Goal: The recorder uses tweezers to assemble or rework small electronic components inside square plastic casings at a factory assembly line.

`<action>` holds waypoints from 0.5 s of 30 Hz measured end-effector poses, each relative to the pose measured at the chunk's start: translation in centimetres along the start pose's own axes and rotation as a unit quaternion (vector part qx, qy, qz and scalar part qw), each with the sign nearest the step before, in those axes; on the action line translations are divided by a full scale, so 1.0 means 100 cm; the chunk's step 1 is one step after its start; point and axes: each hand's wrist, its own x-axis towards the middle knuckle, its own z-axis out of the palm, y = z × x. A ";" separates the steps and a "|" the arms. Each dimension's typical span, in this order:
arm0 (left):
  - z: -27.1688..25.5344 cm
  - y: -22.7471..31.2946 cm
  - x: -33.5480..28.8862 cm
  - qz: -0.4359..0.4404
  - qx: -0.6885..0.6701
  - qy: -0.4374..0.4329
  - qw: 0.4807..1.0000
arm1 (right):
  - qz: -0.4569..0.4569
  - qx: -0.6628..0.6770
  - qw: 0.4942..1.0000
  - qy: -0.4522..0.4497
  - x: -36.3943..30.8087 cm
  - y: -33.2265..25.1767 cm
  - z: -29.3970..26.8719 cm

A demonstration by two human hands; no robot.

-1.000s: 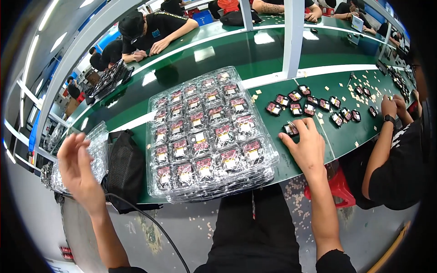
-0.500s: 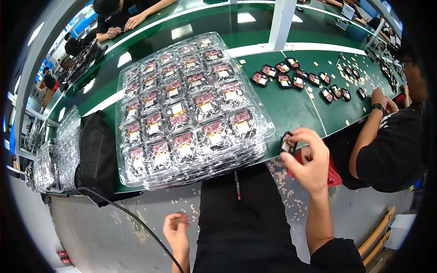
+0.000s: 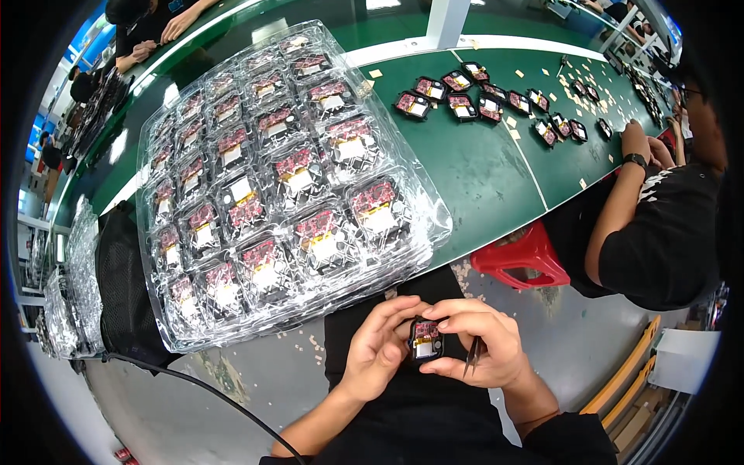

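Above the lap [image 3: 418, 411], the right hand [image 3: 484, 345] clamped the small black device [image 3: 426, 341] by its edges, dark tweezers [image 3: 473, 356] tucked alongside; the left hand [image 3: 378, 353] met its left side (gripping or merely steadying, I couldn't tell). It looked light, stiff and fragile, best held by its edges. Its open face pointed up, long axis seemingly running away from the lap, red board [image 3: 427, 330] farthest.

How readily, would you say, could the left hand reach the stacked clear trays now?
Probably yes: nothing visible stands between the left hand and the clear trays, though that hand is at a small device.
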 end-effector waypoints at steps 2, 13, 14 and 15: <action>0.000 -0.006 -0.003 0.179 0.196 0.024 0.964 | 0.064 0.054 0.996 0.019 -0.001 0.004 0.005; -0.002 -0.003 -0.004 0.416 0.591 0.118 0.681 | 0.252 0.337 0.906 0.041 -0.009 0.005 0.043; 0.000 -0.001 -0.003 0.417 0.591 0.118 0.681 | 0.252 0.337 0.906 0.041 -0.008 0.004 0.043; 0.001 0.000 -0.003 0.416 0.597 0.117 0.676 | 0.254 0.339 0.905 0.044 -0.008 0.003 0.043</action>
